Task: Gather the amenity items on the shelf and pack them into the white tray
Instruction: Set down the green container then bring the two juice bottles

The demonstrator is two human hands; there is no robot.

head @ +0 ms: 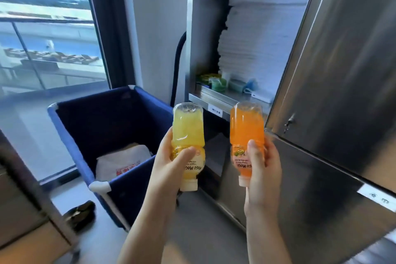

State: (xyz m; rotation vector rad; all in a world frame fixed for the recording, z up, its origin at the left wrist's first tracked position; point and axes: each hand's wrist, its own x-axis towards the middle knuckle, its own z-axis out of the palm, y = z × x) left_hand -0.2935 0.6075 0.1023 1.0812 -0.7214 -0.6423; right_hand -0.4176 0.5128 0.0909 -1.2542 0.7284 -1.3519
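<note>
My left hand [171, 163] grips a yellow juice bottle [188, 130] held upside down, its white cap pointing toward me. My right hand [264, 169] grips an orange juice bottle [246, 128] the same way, cap down. Both bottles hover in front of the open steel cabinet. Behind them, the steel shelf [216, 100] carries small green and blue packets [216, 82] and a white box [260, 97]. No white tray is in view.
A tall stack of folded white towels [263, 34] fills the cabinet above the shelf. The steel cabinet door [342, 66] stands open on the right. A blue fabric cart [107, 130] holding a white bag [124, 163] stands at the left, by a window.
</note>
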